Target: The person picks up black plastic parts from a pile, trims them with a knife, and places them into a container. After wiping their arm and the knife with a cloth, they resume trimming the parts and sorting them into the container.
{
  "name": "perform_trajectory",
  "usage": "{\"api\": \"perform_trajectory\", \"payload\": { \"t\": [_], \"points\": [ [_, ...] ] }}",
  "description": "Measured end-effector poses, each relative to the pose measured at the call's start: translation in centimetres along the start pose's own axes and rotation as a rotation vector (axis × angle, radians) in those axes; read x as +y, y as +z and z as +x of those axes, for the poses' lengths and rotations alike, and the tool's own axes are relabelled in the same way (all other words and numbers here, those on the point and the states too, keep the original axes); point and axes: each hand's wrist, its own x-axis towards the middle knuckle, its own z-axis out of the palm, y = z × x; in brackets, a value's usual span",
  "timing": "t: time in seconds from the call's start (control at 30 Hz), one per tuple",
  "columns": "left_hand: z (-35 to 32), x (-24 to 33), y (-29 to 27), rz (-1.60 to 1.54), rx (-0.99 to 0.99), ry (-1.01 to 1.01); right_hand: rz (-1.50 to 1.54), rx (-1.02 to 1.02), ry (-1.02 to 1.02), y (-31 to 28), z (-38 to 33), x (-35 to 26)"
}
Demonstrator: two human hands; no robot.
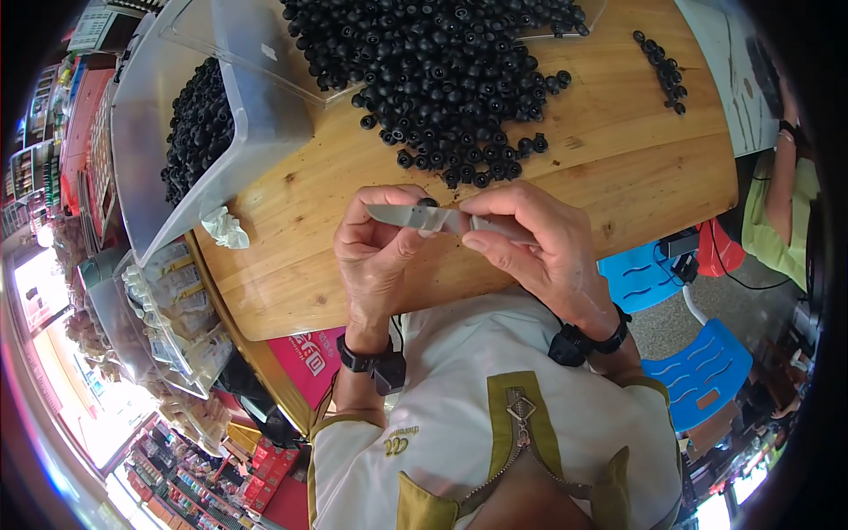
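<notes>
My right hand [552, 252] is closed round the handle of a knife [396, 215], its silver blade pointing left across my left hand. Between the fingertips of my left hand [367, 265] is a small round black cap-like piece [427, 202], mostly hidden behind the blade. The blade lies close against the piece; whether it cuts into it I cannot tell. Just beyond both hands, a large heap of similar black pieces [424, 79] spreads over the wooden table [265, 291].
A translucent plastic bin [265, 106] with more black pieces [199, 124] stands at the left, beside a crumpled white tissue [225, 228]. A short row of black pieces [661, 71] lies far right. Blue chairs [702, 371] and another person's arm [782, 177] are at the right.
</notes>
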Motion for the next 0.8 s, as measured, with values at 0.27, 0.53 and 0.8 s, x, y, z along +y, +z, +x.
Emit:
{"api": "perform_trajectory", "payload": {
  "t": [0.27,0.53,0.8],
  "points": [
    [-0.3,0.0,-0.5,0.010,-0.025,0.058,-0.035,-0.001,-0.083,0.7,0.0,0.3],
    [-0.7,0.5,-0.6,-0.098,-0.149,0.172,-0.234,0.070,-0.079,0.2,0.2,-0.1],
    [-0.4,3.3,-0.2,0.175,-0.056,0.278,0.055,0.397,0.182,-3.0,0.0,0.5]
  ]
}}
